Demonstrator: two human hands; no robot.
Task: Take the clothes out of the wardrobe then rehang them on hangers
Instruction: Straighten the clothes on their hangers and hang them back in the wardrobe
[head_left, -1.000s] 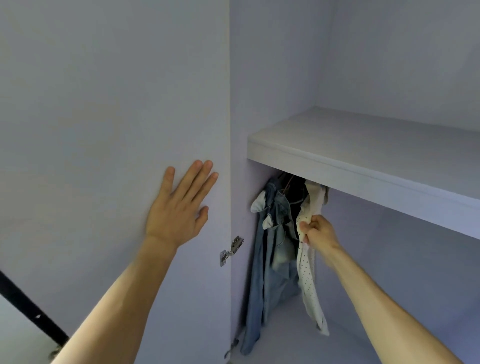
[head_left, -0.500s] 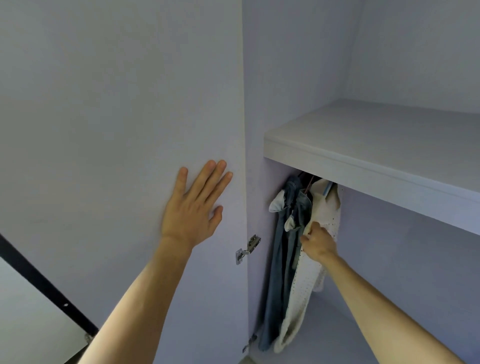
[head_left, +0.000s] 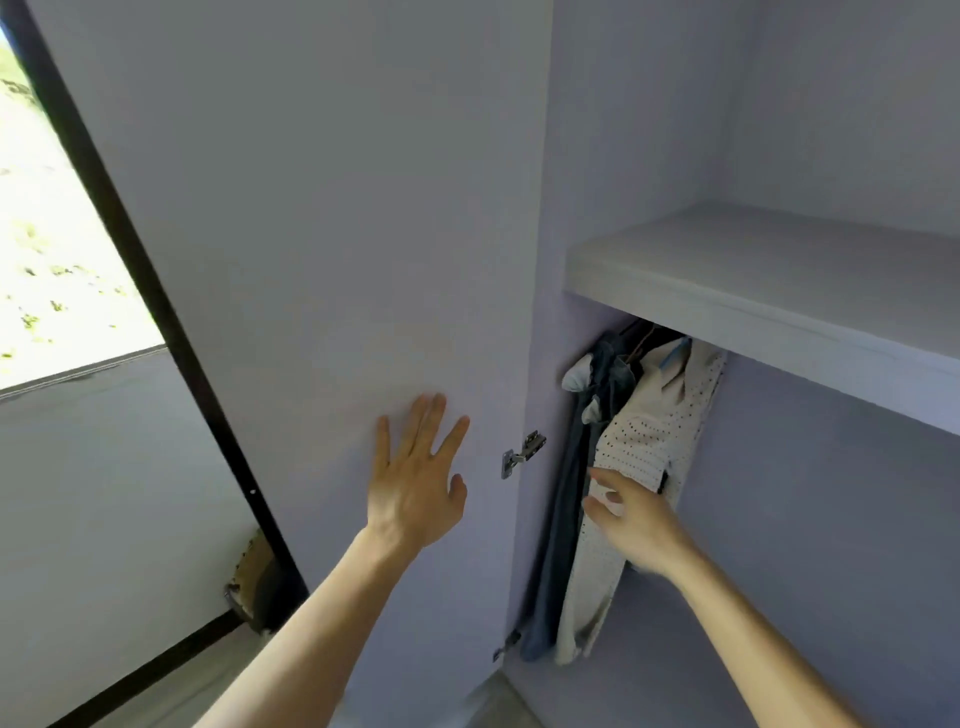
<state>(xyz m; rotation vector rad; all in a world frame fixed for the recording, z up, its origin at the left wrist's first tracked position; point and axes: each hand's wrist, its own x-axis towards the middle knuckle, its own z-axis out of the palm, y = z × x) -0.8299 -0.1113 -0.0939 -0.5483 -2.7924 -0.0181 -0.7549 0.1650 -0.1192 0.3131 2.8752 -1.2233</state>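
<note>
White dotted shirt hangs beside denim clothes. Your right hand is at it, fingers loose; your left hand lies spread flat on the door.

Left hand lies flat on the wardrobe door. The upper hinge is just right of it, between the two hands. Right hand is inside the wardrobe, in front of a hanging garment. A second garment hangs just left of the right hand, against the first. Both hang under the shelf, above the right hand. The lower hinge is below both hands. The window is well left of the left hand, beyond the door's edge.
</note>
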